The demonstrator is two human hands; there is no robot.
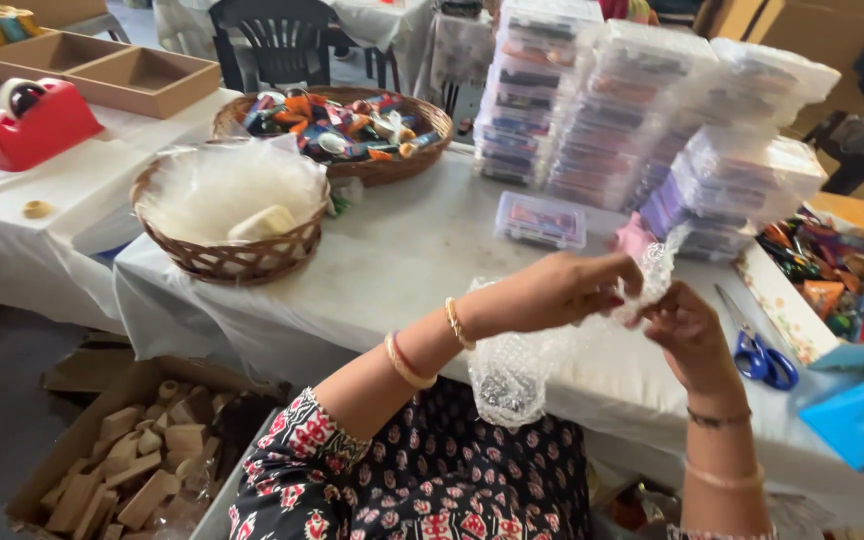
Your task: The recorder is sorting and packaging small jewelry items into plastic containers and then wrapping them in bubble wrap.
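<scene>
Both of my hands hold a sheet of clear bubble wrap above the white-clothed table. My left hand pinches the wrap's upper part, its fingers closed around it. My right hand grips the same wrap from the right, close against the left hand. A small pink item pokes out just above my left fingers; what it is stays unclear. The wrap's loose end hangs down toward my lap.
Blue-handled scissors lie right of my hands. Stacks of clear plastic boxes stand behind, one box alone. Two wicker baskets sit left, a red tape dispenser farther left, a carton of wooden blocks on the floor.
</scene>
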